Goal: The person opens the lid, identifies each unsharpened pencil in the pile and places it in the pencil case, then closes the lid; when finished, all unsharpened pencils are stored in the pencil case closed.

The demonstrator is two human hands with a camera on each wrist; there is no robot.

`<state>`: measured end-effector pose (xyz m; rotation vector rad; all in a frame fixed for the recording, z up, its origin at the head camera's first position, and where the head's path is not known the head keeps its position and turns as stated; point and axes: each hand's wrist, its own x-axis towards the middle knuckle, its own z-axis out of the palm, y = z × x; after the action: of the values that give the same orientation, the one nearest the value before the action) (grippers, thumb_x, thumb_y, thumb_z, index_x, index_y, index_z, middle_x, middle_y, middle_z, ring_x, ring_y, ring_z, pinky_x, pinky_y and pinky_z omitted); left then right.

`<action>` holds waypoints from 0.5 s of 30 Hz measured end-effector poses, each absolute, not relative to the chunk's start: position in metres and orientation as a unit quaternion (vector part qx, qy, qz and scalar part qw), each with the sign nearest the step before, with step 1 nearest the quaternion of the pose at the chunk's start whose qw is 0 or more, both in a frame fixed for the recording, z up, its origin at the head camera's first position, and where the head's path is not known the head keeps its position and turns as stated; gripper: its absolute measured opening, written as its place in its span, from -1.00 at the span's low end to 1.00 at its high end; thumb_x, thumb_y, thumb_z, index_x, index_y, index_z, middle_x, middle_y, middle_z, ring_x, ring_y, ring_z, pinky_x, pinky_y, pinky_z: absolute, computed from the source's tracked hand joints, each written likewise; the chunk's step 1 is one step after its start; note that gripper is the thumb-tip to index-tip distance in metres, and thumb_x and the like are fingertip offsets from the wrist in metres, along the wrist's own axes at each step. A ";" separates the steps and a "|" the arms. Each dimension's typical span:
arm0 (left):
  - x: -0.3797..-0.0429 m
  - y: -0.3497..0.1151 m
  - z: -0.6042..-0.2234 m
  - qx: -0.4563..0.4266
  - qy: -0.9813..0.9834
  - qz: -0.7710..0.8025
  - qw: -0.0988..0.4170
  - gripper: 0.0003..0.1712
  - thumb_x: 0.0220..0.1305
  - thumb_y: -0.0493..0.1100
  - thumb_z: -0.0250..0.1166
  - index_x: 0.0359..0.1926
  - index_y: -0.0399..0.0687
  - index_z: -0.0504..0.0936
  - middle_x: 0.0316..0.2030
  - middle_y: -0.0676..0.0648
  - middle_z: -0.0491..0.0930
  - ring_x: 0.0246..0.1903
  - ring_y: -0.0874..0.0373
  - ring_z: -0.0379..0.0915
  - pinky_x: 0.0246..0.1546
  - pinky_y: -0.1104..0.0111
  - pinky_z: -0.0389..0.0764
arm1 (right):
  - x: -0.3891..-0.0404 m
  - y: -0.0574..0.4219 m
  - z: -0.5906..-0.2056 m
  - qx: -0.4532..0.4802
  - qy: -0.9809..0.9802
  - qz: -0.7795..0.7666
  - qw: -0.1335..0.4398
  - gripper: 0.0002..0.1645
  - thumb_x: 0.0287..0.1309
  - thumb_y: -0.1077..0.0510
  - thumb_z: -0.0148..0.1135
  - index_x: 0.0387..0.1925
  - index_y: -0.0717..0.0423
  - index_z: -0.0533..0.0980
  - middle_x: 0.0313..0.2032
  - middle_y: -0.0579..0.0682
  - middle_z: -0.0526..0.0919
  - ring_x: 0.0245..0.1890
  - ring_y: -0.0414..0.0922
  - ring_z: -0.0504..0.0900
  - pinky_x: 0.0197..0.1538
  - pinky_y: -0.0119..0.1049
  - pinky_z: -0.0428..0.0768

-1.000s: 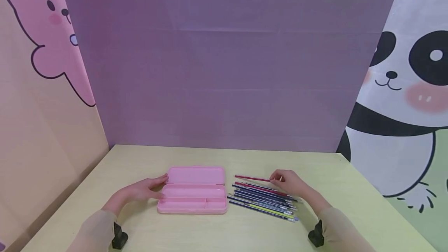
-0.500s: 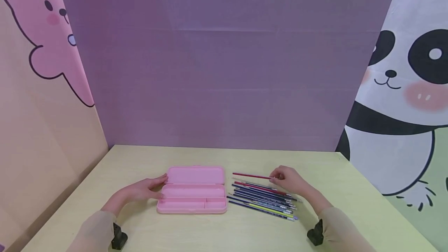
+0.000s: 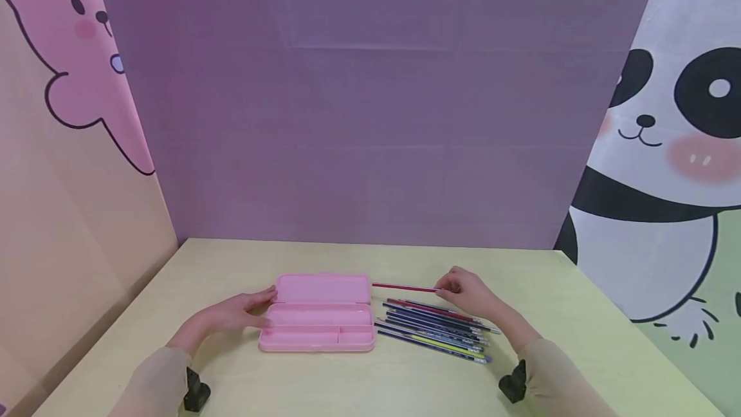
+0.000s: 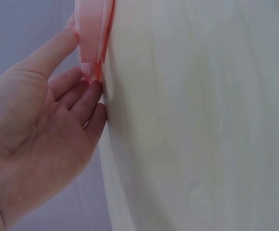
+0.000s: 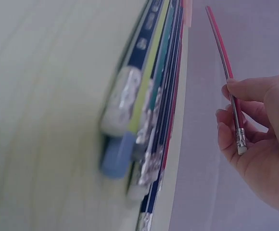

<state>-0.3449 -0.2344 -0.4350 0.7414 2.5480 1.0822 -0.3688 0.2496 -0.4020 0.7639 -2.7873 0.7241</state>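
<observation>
One thin red eraser-topped pencil [image 3: 403, 287] is pinched in the right hand [image 3: 467, 291], just right of the open pink plastic pencil case [image 3: 298, 338]; left hand [image 3: 231, 314]'s pretty relaxed, fingers loosely touching its left edge.

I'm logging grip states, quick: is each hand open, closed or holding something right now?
Left hand: open, touching the pink pencil case.
Right hand: closed, pinching a red pencil.
</observation>
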 end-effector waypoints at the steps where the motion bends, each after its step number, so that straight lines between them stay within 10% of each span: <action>1: -0.345 -0.234 -0.435 0.255 0.881 0.375 0.138 -0.04 0.18 0.04 0.29 0.39 -0.36 0.03 0.39 -0.36 0.02 0.37 -0.32 -0.10 0.32 -0.14 0.03 | -0.369 0.248 -0.402 0.256 -0.932 0.243 0.083 -0.90 0.15 0.19 0.25 -0.31 0.12 0.62 -0.46 -0.13 0.46 -0.49 -0.29 0.34 -0.43 -0.44 0.41; 15: -0.346 -0.235 -0.436 0.259 0.887 0.359 0.132 -0.07 0.20 0.06 0.27 0.38 -0.36 0.06 0.39 -0.35 0.00 0.37 -0.33 -0.12 0.32 -0.15 0.03 | -0.365 0.227 -0.399 0.301 -0.919 0.241 0.080 -0.88 0.13 0.18 0.27 -0.29 0.08 0.65 -0.44 -0.17 0.53 -0.46 -0.32 0.36 -0.42 -0.46 0.42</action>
<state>-0.3462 -0.2352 -0.4358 0.7532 2.5747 1.0413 -0.3646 0.2270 -0.3990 0.8998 -2.7493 0.7222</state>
